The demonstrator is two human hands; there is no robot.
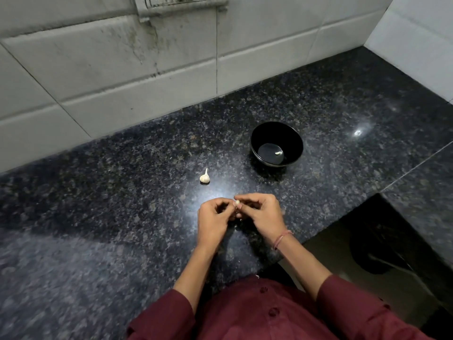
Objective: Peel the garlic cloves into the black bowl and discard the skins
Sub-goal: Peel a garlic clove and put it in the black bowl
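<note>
We find both hands held together over the near middle of the counter (pixel 122 192), close to the body. The left hand (pixel 212 218) and the right hand (pixel 261 212) each have their fingers curled in, and their tips meet on one small pale clove (pixel 237 202), pinching it between them. We judge this grip serves to work the skin off (which finger does what is too small to tell).

The garlic bulb (pixel 204 177) lies on the counter just beyond the hands and slightly left, within easy reach for the next clove. The black bowl (pixel 291 139) stands farther off to the right, well apart from the bulb; we judge this keeps loose skins out of it. It holds one peeled clove (pixel 278 152) on its floor and nothing else that we can see. Below the counter's right edge a dark round shape (pixel 377 251) shows; whether it is a bin we cannot tell.
</note>
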